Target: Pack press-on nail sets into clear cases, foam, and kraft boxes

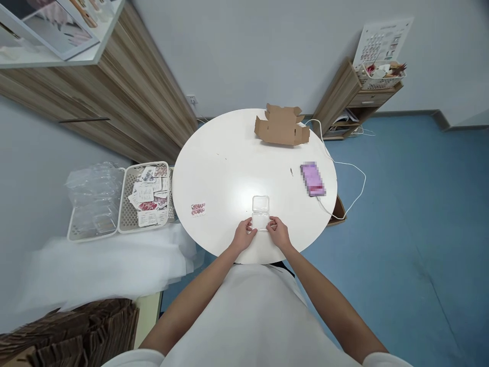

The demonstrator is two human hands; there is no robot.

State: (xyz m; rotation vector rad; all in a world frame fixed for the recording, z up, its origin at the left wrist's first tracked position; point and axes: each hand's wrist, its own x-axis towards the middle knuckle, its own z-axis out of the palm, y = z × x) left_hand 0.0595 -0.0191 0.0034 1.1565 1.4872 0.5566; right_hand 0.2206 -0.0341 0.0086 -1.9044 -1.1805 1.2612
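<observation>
A small clear plastic box (260, 221) lies on the white table close to my body, its hinged lid (261, 204) folded back away from me. My left hand (243, 234) grips the box's left side, fingers and thumb closed at the edge. On the opposite side my right hand (278, 233) holds the right edge in the same way. Further left on the tabletop lies a small card (198, 209) printed with rows of reddish oval shapes. Whether anything lies inside the box I cannot make out.
A flattened brown cardboard box (282, 126) sits at the table's (214, 153) far side. To the right is a pixelated purple phone (313, 179) with a white cable. Left of the table stand a basket of printed cards (148, 196) and another of clear plastic boxes (95, 204).
</observation>
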